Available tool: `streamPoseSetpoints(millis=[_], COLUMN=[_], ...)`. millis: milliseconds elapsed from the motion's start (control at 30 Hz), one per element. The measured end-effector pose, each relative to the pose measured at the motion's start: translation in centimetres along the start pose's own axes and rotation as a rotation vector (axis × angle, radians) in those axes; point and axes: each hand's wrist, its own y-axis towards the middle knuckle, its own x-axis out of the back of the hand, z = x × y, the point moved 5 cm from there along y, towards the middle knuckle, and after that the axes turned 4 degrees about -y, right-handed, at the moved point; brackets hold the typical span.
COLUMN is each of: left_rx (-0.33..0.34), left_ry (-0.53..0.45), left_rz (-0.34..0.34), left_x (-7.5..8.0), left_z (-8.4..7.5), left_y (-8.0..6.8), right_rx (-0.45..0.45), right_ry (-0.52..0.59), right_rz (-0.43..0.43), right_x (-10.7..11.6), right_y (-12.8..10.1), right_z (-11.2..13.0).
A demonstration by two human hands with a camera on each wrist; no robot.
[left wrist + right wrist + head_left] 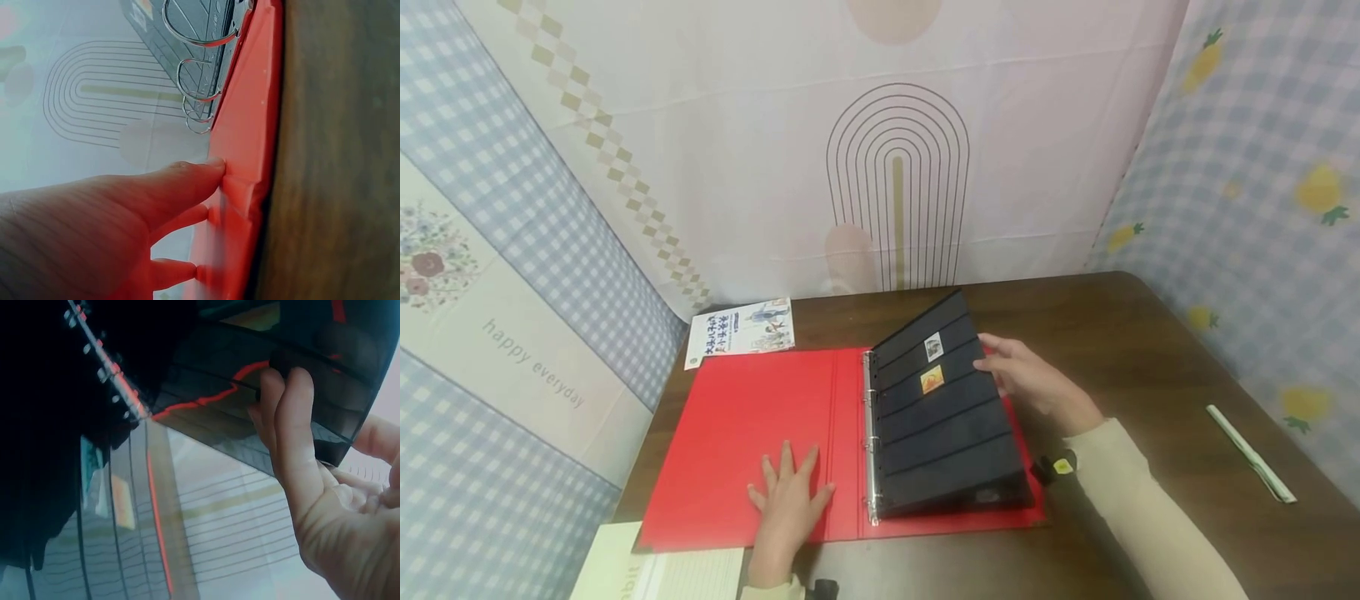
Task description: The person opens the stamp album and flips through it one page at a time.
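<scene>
Left hand (786,500) spread flat on the red binder (737,433); right hand (1026,379) pinches the stiff, glossy black page (947,417) at its three-o'clock edge, likely light and slippery.

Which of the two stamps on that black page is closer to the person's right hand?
The white stamp, in the upper strip of the black page. The orange stamp sits one strip lower, slightly farther from the right hand holding the page's edge.

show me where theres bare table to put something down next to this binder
Bare brown table lies right of the red binder, between the right hand and the white pen, and behind the binder. The left side is crowded: booklet, left hand on the cover, papers at the near corner.
</scene>
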Motion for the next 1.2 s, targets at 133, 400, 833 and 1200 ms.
streamPoseSetpoints(millis=[133, 400, 833, 1200], left_rx=[0.001, 0.014, 0.012, 0.018], left_ry=[-0.003, -0.008, -0.008, -0.025], left_rz=[0.000, 0.000, -0.005, -0.007], left_x=[0.1, -0.2, -0.1, 0.0], left_z=[-0.1, -0.1, -0.2, -0.2], left_y=[0.0, -0.1, -0.1, -0.1], right_rx=[0.032, 0.041, -0.016, 0.009], right_ry=[-0.002, -0.045, -0.143, -0.255], right_rz=[0.004, -0.017, -0.050, -0.026], right_x=[-0.7, -1.9, -3.4, -4.5], right_y=[0.1, 0.4, 1.1, 2.0], right_z=[0.8, 2.3, 4.3, 5.9])
